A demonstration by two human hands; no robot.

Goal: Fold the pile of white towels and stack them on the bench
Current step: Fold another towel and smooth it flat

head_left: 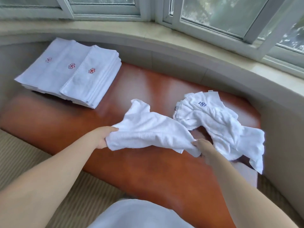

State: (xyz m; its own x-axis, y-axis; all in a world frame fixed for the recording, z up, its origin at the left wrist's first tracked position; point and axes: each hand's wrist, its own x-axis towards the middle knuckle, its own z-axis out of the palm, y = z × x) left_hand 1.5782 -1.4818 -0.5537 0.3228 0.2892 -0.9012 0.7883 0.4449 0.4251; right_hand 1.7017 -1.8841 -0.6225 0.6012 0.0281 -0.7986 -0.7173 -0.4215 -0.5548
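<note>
I log: left hand (102, 137) and right hand (201, 145) pinching crumpled white terry towel (148, 129) over glossy reddish-brown bench (148, 170); folded stack (70, 71) at bench's far-left end, loose pile (222, 120) at its right end.

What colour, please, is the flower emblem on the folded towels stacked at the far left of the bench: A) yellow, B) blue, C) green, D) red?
D: the folded towels on the bench each show a red flower emblem, while the only blue emblem sits on the crumpled pile of towels to the right.
</note>
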